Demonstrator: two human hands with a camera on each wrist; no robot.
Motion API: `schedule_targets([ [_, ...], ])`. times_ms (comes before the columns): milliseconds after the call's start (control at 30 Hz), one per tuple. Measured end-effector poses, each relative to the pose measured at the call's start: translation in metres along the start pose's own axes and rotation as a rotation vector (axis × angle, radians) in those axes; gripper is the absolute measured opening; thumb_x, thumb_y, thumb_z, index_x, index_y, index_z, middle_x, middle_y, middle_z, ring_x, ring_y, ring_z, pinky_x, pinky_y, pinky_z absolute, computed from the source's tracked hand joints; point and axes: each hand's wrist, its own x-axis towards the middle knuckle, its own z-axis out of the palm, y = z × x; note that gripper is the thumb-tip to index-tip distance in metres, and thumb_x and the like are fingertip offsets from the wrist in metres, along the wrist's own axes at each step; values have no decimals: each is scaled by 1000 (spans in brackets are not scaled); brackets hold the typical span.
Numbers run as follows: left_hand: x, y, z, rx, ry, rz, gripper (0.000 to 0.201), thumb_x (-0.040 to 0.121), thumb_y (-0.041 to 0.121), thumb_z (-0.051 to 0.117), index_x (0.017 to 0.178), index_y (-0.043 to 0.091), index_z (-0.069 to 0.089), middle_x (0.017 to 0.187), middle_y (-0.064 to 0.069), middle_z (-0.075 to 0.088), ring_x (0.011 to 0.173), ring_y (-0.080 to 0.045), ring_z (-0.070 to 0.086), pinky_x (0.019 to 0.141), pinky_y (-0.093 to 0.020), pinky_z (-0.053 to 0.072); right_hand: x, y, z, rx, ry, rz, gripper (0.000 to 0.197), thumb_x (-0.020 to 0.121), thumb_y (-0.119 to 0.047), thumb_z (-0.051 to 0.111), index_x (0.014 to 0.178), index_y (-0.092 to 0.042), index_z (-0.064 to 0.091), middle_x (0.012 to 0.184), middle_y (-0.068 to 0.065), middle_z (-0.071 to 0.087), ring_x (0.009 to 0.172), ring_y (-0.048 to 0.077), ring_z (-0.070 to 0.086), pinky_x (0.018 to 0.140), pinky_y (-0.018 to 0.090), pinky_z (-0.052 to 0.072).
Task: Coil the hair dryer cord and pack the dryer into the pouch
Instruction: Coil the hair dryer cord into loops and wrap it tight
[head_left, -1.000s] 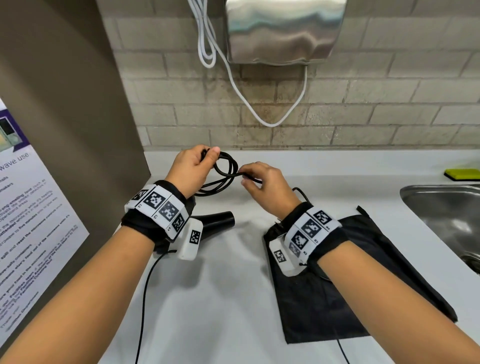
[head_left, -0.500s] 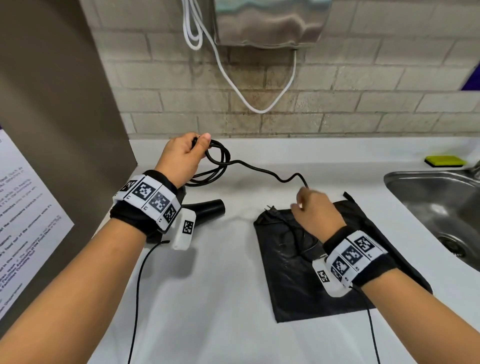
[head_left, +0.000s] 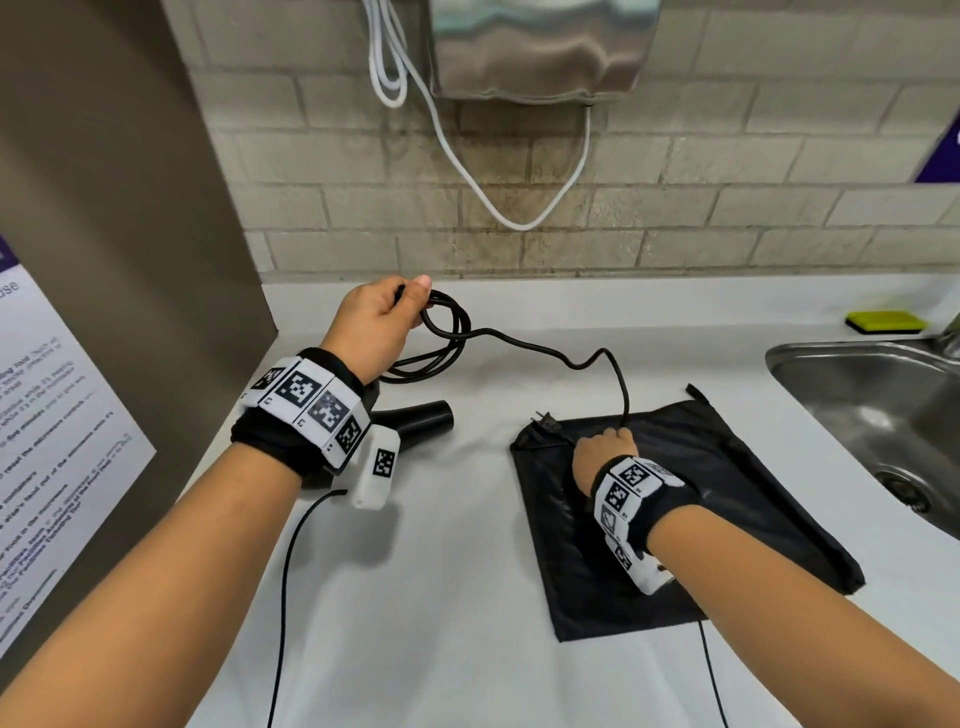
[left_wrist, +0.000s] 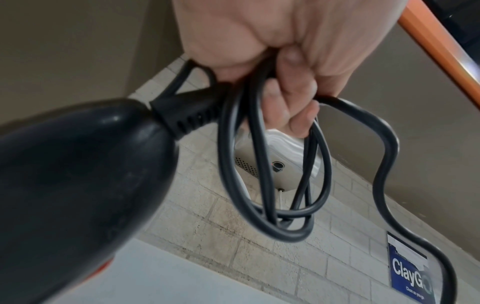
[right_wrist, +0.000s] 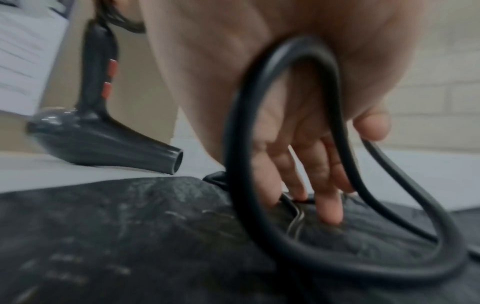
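The right hand (head_left: 605, 452) is nearest, low down on the black pouch (head_left: 727, 519). Its fingers (right_wrist: 330, 205) point down and press the pouch by the plug (head_left: 545, 423). They look straight. A bend of the cord (head_left: 545, 353) runs across the palm, but I cannot tell if the hand grips it.

Farther off, the left hand (head_left: 376, 325) is closed tight round a bunch of cord loops. The hair dryer (head_left: 415, 421) lies on the white counter (head_left: 441, 597) under that wrist.

What could go wrong? The last bit of cord is loose and wavy. If the right hand pulls it too hard, the loops may slip out of the left hand. The plug may also catch on the edge of the pouch and drag it.

Half a second ago the right hand was higher, holding the cord up near the pouch's back edge. Now it is down on the pouch, closer to the plug. The left hand is in the same spot with the same loops.
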Motion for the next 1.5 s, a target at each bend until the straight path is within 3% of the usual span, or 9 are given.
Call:
schedule_targets([
  [200, -2, 1, -2, -29, -4, -11, 35, 98, 30, 41, 65, 19, 48, 63, 4, 48, 37, 7, 45, 47, -12, 33, 14, -3, -11, 132, -163, 85, 38, 94, -21, 41, 131, -14, 45, 138, 5, 46, 134, 23, 34, 115, 43, 9],
  [400, -1, 0, -3, -30, -19, -12, 36, 98, 31, 41, 65, 20, 48, 61, 4, 47, 37, 2, 41, 51, -22, 31, 19, -1, -15, 159, -338, 147, 51, 94, -25, 45, 142, -13, 30, 150, 6, 27, 142, 26, 17, 117, 46, 1],
  [567, 0, 0, -4, -94, -3, -27, 35, 98, 29, 40, 66, 18, 49, 61, 3, 46, 36, 5, 43, 51, -20, 31, 1, 8, -42, 378, 106, 39, 30, 91, -11, 35, 120, -12, 45, 120, 8, 59, 114, 27, 52, 105, 44, 26],
  [733, 4, -2, -5, -124, 26, -52, 35, 98, 30, 41, 67, 17, 51, 62, 3, 46, 36, 5, 43, 52, -22, 31, -31, 6, -83, 462, 457, -67, 27, 97, -22, 34, 111, -14, 56, 104, 9, 65, 100, 30, 59, 83, 34, 37],
  [933, 10, -4, -3, -146, 82, -71, 37, 97, 31, 41, 64, 18, 50, 61, 3, 46, 49, -10, 37, 53, -25, 31, -70, -19, -104, 785, 442, -388, 20, 95, -24, 39, 79, -21, 50, 58, -3, 42, 66, 26, 46, 62, 27, 34],
  [1100, 9, -2, -3, -135, 65, -46, 36, 97, 30, 41, 65, 18, 49, 60, 3, 45, 47, -6, 37, 51, -22, 30, -74, -36, -116, 722, 519, -319, 27, 95, -26, 37, 82, -15, 58, 78, 7, 54, 80, 31, 53, 64, 27, 34],
  [1267, 6, -2, -4, -83, 28, -11, 39, 97, 28, 42, 60, 18, 45, 40, 12, 44, 37, -2, 40, 49, -20, 29, -67, -57, -134, 689, 493, -273, 30, 92, -26, 38, 96, -13, 65, 99, 10, 65, 94, 32, 60, 69, 27, 38],
  [1400, 5, -2, -3, -81, -8, 12, 36, 97, 27, 43, 64, 15, 48, 58, 3, 47, 37, -1, 39, 48, -18, 31, -57, -66, -144, 975, 486, -222, 26, 92, -24, 42, 95, -7, 61, 102, 13, 65, 97, 34, 59, 74, 31, 43],
  [1500, 6, -2, -4, -126, 13, 9, 33, 97, 26, 42, 68, 14, 54, 48, 9, 47, 36, -3, 36, 47, -18, 31, -51, -74, -147, 1189, 515, -213, 18, 92, -21, 45, 97, -7, 54, 96, 13, 64, 91, 32, 60, 75, 34, 46],
])
